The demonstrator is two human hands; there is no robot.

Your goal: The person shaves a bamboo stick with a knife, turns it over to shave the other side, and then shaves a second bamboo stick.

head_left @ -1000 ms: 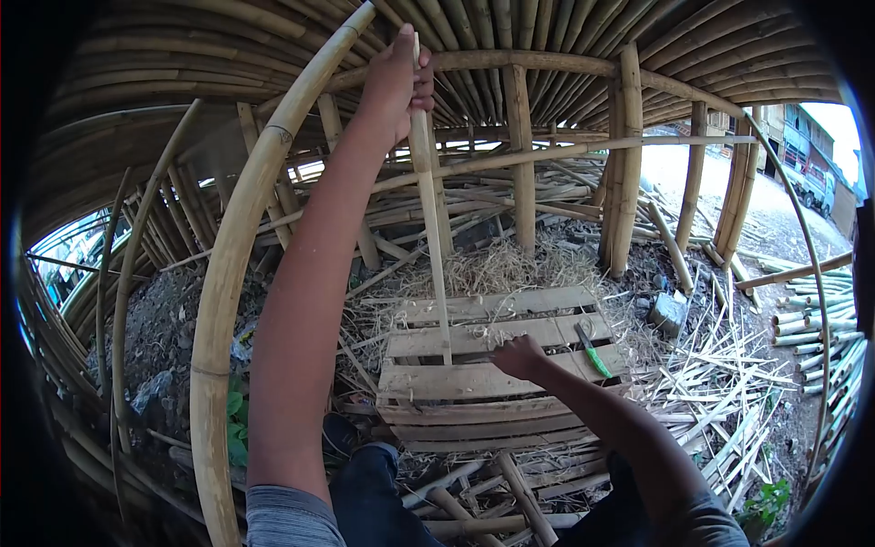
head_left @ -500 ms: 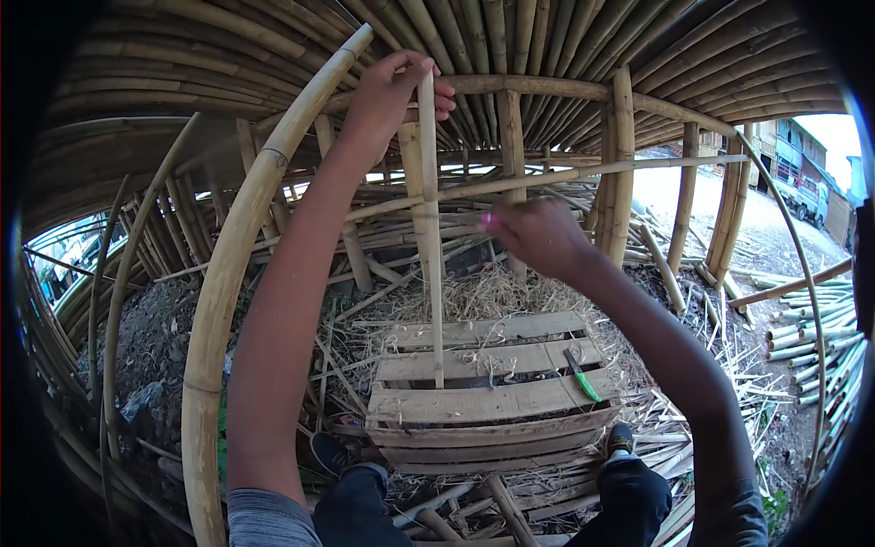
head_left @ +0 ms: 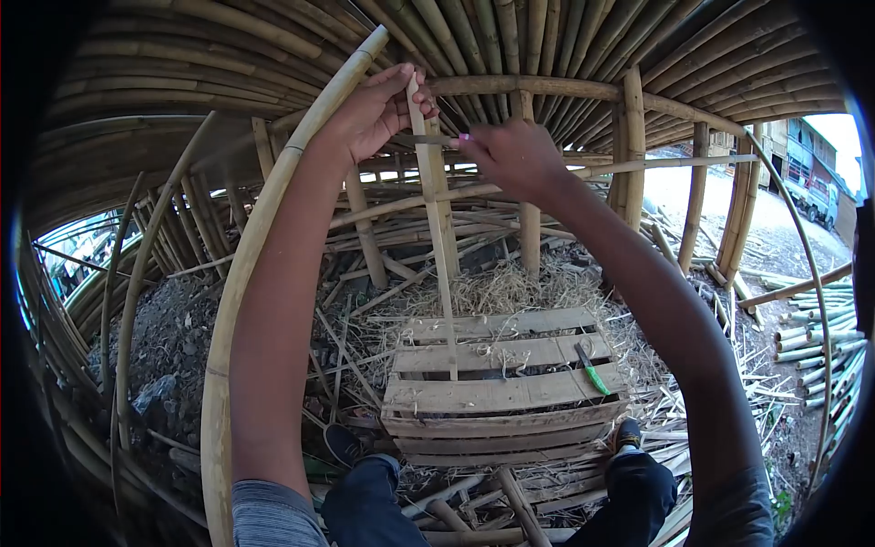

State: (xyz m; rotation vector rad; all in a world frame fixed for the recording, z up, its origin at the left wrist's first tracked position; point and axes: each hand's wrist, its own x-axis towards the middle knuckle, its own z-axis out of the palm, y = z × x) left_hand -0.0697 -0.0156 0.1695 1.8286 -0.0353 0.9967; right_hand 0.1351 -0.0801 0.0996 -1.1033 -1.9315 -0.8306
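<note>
My left hand (head_left: 378,114) is closed around the upper end of a long, pale bamboo strip (head_left: 441,264). The strip stands almost upright, its lower end on the slatted wooden crate (head_left: 492,396). In my right hand (head_left: 521,162) is a knife (head_left: 434,140) with a pinkish bit showing at its grip. Its dark blade lies across the strip just below my left fingers. On top of the crate rests a second blade with a green handle (head_left: 597,380).
A thick bamboo pole (head_left: 264,214) slants up close along my left forearm. Bamboo posts and a horizontal rail (head_left: 583,173) stand ahead under a low bamboo roof (head_left: 510,46). Shavings (head_left: 510,287) and split pieces cover the ground. Cut bamboo (head_left: 820,337) is stacked at right.
My right hand has moved up and slightly left, bringing the knife to the upper strip. My left hand has shifted slightly down, and the strip's top leans further left.
</note>
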